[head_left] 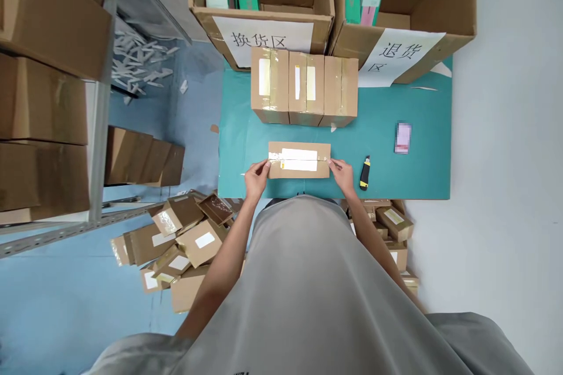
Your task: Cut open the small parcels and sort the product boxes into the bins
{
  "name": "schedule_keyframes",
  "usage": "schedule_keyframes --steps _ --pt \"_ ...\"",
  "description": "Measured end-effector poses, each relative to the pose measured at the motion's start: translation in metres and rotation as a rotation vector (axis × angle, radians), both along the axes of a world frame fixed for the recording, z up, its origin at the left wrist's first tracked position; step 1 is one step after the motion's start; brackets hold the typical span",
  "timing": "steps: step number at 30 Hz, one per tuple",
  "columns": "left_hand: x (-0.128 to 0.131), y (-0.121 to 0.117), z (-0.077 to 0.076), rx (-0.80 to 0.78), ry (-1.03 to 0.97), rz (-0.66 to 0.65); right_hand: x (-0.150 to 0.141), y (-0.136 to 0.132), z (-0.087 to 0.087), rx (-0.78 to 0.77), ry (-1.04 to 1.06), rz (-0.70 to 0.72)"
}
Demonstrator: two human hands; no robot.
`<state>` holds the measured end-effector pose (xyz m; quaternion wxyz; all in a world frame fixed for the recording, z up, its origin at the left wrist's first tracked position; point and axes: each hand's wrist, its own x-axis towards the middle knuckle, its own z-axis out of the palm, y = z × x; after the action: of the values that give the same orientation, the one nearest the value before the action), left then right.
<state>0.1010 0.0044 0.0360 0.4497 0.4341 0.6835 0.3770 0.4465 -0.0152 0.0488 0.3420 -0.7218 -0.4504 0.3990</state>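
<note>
A taped cardboard box [299, 173] with a white label on top lies on the green table [422, 176] in front of me. At its left end my left hand [256, 179] grips the edge, thumb and fingers closed. My right hand [342, 176] pinches the box's right end near the tape line. To the right of that hand lies a yellow and black box cutter [365, 173]. Three upright cardboard boxes stand side by side just beyond, the middle one [307, 91] bearing labels.
Two large open cartons with paper signs, a left one [264, 17] and a right one [404, 41], hold green boxes at the back. A phone-like object [402, 138] lies at right. A metal shelf [99, 146] with cartons stands left; discarded boxes [204, 240] cover the floor.
</note>
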Motion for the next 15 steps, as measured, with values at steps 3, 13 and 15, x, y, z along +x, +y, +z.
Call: schedule_keyframes --steps 3,13,15 --pt "0.000 0.002 -0.016 -0.099 -0.032 0.025 0.008 -0.002 -0.013 -0.045 0.055 -0.017" --pt "0.008 -0.024 -0.042 -0.268 0.050 -0.022 -0.005 -0.025 -0.038 -0.213 0.189 0.092" --pt "0.005 -0.023 -0.038 -0.269 0.047 -0.034 -0.004 -0.025 -0.034 -0.212 0.185 0.100"
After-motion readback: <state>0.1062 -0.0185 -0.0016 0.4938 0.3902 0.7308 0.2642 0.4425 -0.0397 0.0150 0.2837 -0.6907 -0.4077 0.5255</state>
